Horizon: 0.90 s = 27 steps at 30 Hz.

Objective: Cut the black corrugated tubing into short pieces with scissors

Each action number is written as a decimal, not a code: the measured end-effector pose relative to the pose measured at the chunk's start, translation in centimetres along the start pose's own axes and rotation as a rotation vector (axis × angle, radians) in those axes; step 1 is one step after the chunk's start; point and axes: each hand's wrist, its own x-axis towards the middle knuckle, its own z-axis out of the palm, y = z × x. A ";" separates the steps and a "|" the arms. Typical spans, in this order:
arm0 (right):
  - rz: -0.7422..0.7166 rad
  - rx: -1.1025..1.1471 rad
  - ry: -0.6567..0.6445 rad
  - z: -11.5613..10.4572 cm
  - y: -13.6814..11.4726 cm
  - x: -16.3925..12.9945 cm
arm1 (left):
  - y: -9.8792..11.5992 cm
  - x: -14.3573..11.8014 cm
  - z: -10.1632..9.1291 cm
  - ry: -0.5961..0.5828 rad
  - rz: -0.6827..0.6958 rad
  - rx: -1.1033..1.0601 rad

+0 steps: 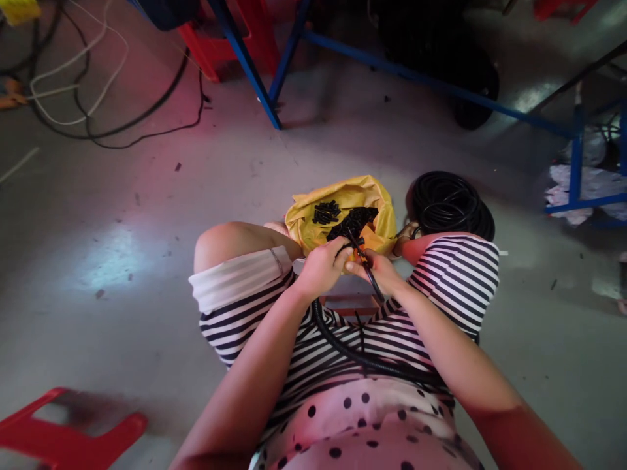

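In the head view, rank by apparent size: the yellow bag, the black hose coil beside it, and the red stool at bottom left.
1. Red stool, though it is cut off by the frame and nearer the camera, so unsure.
2. Yellow bag and black hose coil look about alike; no ranking between them.

Open grey floor [122,261] fills the left and centre of the frame, offering free passage beside the knees, broken only by a red stool [63,434] at lower left and loose cables [88,98] at upper left. Straight ahead, a yellow bag [343,196] and a black hose coil [450,205] crowd the centre, with blue frame legs [255,72] barring the top and right edge.
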 end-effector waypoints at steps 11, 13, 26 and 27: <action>0.027 -0.169 0.021 0.0 0.1 0.2 | -0.4 0.1 0.3 0.042 -0.013 -0.060; 0.023 -0.173 0.028 0.1 0.3 0.3 | -0.5 0.1 0.4 0.060 -0.029 -0.104; 0.015 -0.176 0.061 0.4 0.7 0.7 | -0.7 0.4 0.4 0.113 -0.108 -0.227; 0.015 -0.191 0.068 0.4 0.7 0.8 | -0.7 0.4 0.4 0.119 -0.114 -0.238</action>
